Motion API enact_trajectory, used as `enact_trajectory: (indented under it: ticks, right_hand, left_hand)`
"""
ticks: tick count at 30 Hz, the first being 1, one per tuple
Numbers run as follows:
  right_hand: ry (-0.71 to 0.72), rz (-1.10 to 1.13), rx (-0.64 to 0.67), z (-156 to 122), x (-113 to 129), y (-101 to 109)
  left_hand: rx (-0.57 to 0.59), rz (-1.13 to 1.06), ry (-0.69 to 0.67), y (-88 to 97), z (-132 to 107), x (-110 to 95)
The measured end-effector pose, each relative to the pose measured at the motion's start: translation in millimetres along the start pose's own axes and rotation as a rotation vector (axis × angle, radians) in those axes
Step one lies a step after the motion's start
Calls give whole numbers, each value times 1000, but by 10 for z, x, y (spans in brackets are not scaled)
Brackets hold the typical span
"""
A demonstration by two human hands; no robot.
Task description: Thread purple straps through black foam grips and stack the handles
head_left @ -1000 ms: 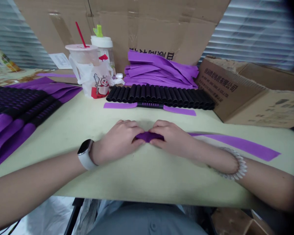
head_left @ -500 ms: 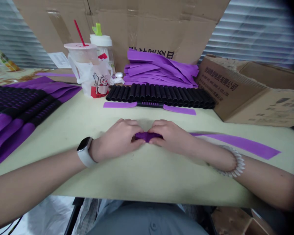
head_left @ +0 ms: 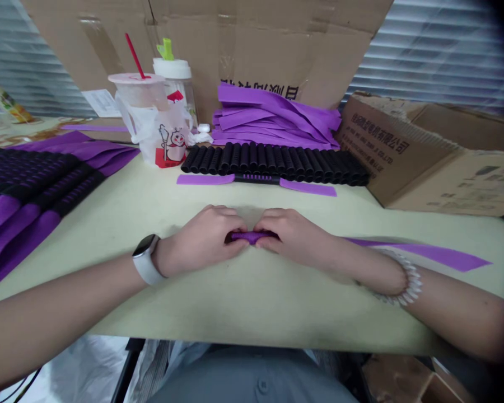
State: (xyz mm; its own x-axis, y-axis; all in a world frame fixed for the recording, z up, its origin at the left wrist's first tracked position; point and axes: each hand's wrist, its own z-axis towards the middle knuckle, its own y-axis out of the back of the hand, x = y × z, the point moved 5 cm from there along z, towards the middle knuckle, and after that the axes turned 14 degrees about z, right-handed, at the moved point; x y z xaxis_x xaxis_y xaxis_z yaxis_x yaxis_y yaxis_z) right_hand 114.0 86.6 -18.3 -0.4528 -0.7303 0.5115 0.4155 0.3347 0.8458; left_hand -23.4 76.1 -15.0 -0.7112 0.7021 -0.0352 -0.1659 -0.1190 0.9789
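Note:
My left hand and my right hand press down on the table, fingertips almost meeting. Between them, a tight roll of purple woven strip lies pinched under my fingers, partly hidden. A long flat tail of the same purple strip runs out to the right, passing beneath my right wrist. A white smartwatch sits on my left wrist, and a white coil bracelet sits on my right wrist.
Black rolled tubes stand in a row behind a pile of purple strips. Black-and-purple woven pieces lie at left. A plastic bag holds a cup, and a cardboard box stands at right.
The purple roll between my hands has become thinner and tighter. The strip's flat tail has shifted right and looks shorter. My hands have barely moved.

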Motion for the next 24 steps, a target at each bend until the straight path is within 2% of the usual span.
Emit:
enact_trajectory:
  ticks: [8, 14, 20, 24]
  right_hand:
    - [-36, 25, 4, -2, 63, -4]
    - [-57, 130, -49, -23, 49, -28]
    - [-12, 134, -82, -23, 59, -54]
    - [20, 21, -78, -5, 111, -72]
  left_hand:
    - [-25, -115, -65, 8, -3, -34]
    - [-33, -169, -82, 43, -2, -55]
    - [-17, -86, -108, 39, -20, -75]
    - [45, 35, -110, 58, 0, -108]
